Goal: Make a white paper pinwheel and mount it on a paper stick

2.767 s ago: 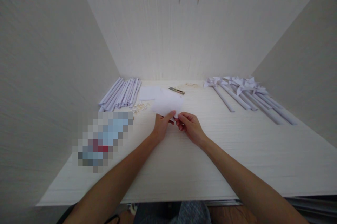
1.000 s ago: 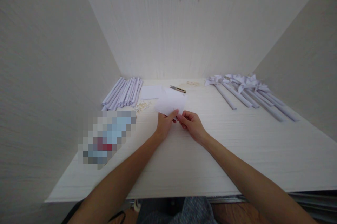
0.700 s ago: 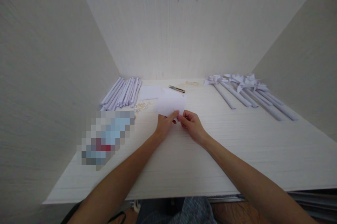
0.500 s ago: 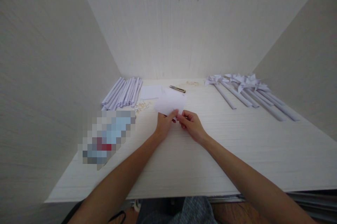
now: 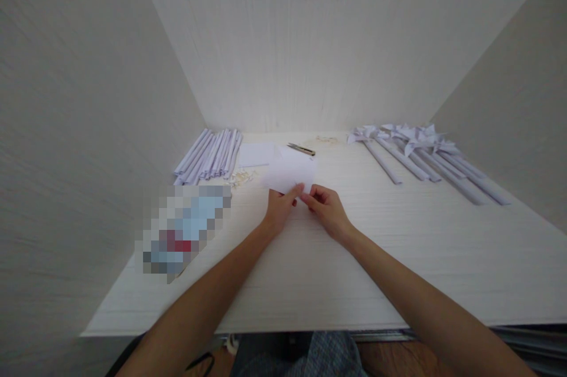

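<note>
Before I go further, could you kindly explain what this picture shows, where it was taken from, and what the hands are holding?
There is no machine here: a person wears a camera on the head, looking forward and down, so both bare arms reach in from below. The left hand and right hand together pinch the near edge of a white paper sheet with their fingers. They work on a pale table boxed in by light walls. At the back left lies a bundle of rolled paper sticks, at the back right a row of finished paper pinwheels. A small cutter and another sheet lie behind the hands.
</note>
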{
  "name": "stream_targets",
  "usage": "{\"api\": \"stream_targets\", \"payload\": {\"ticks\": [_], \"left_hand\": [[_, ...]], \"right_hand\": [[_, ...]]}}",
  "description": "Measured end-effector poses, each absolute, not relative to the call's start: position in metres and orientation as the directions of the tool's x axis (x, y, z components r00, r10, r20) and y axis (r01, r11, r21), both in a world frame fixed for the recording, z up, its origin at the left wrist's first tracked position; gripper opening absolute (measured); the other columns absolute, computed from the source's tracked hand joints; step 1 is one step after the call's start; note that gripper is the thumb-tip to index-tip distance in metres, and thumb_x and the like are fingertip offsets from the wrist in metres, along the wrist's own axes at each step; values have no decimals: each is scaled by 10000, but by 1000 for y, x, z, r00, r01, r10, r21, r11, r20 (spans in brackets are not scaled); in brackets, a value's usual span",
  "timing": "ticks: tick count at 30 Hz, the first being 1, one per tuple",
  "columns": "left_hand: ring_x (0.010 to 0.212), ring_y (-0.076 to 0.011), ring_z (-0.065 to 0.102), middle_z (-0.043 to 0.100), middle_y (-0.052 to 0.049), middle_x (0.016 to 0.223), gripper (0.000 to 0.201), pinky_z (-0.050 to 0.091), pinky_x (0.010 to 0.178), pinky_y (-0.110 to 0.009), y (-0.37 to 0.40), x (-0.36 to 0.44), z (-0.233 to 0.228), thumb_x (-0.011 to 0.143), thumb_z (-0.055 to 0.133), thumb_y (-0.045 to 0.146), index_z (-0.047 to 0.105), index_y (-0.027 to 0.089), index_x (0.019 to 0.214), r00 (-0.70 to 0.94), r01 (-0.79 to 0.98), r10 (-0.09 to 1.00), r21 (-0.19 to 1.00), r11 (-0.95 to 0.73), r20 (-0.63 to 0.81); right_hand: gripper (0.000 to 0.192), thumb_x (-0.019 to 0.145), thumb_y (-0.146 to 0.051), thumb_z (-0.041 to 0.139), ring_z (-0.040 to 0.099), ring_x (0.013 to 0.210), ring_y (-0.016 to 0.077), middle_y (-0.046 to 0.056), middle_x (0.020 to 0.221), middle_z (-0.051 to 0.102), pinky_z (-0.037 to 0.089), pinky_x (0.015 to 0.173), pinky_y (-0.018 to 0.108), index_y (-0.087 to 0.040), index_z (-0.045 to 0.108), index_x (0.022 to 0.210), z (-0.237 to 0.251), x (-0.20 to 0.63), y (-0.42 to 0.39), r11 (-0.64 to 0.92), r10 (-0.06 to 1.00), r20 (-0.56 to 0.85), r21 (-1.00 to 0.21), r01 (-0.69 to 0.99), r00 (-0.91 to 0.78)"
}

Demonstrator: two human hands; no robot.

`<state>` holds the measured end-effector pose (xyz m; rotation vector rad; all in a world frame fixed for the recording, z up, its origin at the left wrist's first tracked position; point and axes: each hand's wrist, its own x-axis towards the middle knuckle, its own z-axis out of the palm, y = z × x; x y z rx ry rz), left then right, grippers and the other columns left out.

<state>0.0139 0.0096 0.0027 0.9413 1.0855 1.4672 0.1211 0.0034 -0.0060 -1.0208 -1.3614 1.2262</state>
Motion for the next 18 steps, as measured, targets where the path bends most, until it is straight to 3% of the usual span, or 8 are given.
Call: {"api": "stream_targets", "payload": {"ticks": [4,10,18], "left_hand": [[413,-59,406,502,41,491,211,319,376,-196,9,14,3,512,675,293,539,141,564,-124,-280,992,959,-35,0],[396,-46,365,456,56,464,226,280,369,-186,10,12,2,546,669,313,511,151,554,-146,-251,989,966,-58,22],[396,-47,362,467,47,453,254,265,384,-196,11,11,-1,550,679,335,510,146,529,-105,-196,994,979,-59,39]], "right_hand": [[323,627,-385,642,306,470,66,-70,464,390,207,468,234,-187,419,502,-6,122,3,152,970,163,-985,-76,-182],[294,618,-389,645,330,454,73,-66,455,407,220,453,234,-187,449,534,-8,122,5,54,990,63,-996,-70,-125],[237,659,-376,612,366,542,88,-29,568,482,272,510,242,-166,533,582,-12,122,7,159,967,153,-987,10,-204]]}}
